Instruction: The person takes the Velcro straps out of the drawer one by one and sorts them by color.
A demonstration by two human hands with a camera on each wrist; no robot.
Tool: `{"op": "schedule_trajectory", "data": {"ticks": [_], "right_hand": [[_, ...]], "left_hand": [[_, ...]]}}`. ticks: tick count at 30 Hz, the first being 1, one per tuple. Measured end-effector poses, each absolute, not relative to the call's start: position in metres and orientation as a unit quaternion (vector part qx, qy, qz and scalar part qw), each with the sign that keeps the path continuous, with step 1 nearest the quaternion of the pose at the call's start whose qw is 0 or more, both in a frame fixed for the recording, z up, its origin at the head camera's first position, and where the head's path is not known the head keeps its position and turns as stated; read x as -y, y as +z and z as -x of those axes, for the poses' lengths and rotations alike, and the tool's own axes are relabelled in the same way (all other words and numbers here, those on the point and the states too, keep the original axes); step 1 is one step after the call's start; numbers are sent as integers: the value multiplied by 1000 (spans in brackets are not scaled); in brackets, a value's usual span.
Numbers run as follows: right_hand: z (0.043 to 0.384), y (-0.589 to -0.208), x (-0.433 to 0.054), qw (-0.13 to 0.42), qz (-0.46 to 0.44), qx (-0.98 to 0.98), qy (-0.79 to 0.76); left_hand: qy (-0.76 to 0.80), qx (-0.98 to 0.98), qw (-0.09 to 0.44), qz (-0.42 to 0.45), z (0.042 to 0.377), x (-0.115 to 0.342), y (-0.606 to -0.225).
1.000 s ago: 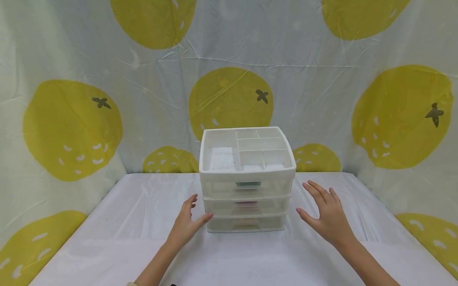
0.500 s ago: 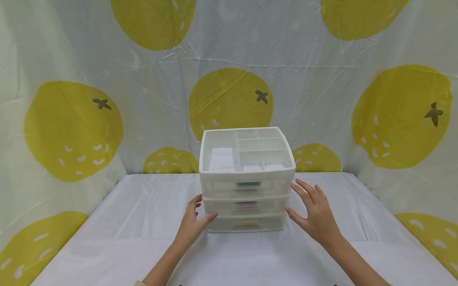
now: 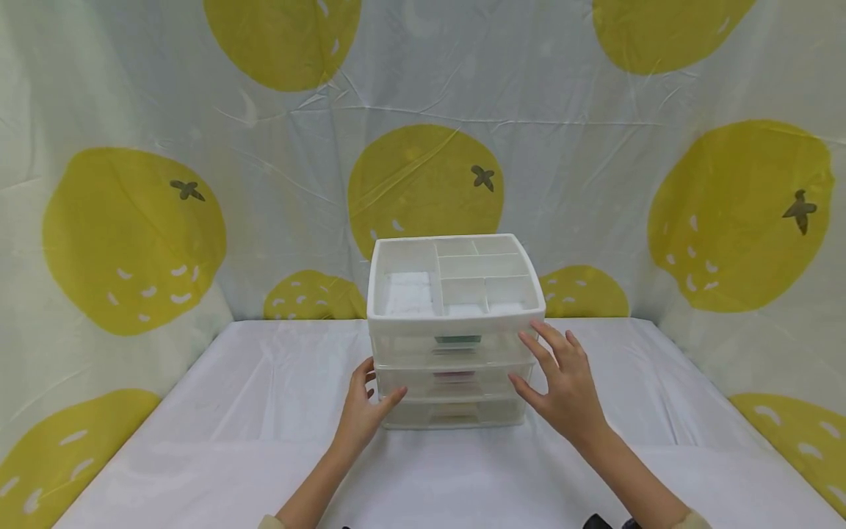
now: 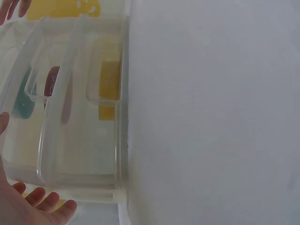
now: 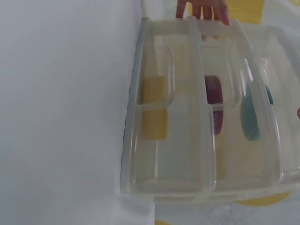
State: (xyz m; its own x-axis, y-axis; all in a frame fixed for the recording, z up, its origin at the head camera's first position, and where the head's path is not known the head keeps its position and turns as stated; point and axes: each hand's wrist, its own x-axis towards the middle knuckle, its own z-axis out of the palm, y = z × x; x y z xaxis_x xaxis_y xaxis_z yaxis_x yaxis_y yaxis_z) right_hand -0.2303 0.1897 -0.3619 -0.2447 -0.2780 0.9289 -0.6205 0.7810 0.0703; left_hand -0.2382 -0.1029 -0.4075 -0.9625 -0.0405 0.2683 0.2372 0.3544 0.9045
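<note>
A white plastic drawer unit (image 3: 423, 325) stands upright on the table, its three see-through drawers closed and its top divided into compartments. Through the fronts I see a teal item (image 5: 250, 117) in the top drawer, a dark red item (image 5: 214, 93) in the middle and a yellow block (image 4: 109, 79) in the bottom. My left hand (image 3: 359, 413) is at the unit's left side, fingers by the side wall and thumb before the front. My right hand (image 3: 567, 386) is spread by the right front corner, fingertips near the upper drawer; contact cannot be told for either.
White cloth (image 3: 456, 477) covers the table. Behind and at both sides hang pale curtains (image 3: 284, 169) with yellow fruit prints. A small black object (image 3: 597, 522) shows at the bottom edge near the right forearm.
Both hands have moved inward to the drawer unit, the left rightward to its side, the right leftward and slightly up to its front corner. The unit has not moved.
</note>
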Motion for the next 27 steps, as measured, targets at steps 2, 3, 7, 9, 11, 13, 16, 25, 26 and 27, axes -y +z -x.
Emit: {"op": "schedule_trajectory", "data": {"ticks": [2,3,7,9,11,13,16,25,26,27], "right_hand": [[232,-360,-187,548,-292,768,157],[233,-360,-185,551,-294,765,156],[236,-359,-179,562,-300,756,149],[238,-358,-176,567,-301,753,146],[240,-358,-173,568,-301,752,144],[242,-357,-170,569,-300,753,138],[244,-357,-165,566,-298,757,132],[249,-355,-155,571,-295,757,119],[250,-354,-154,572,-295,756,118],[250,-354,-153,574,-295,755,115]], "left_hand": [[-572,809,125,59,238,101,-407],[-575,807,125,59,238,100,-407],[-583,801,127,59,238,97,-407],[-585,798,129,59,238,97,-408],[-584,798,134,60,238,97,-409],[-585,796,140,60,240,98,-411],[-587,794,147,56,241,99,-413],[-591,794,131,56,243,101,-419],[-590,795,130,54,244,101,-420],[-589,796,129,53,244,101,-421]]}}
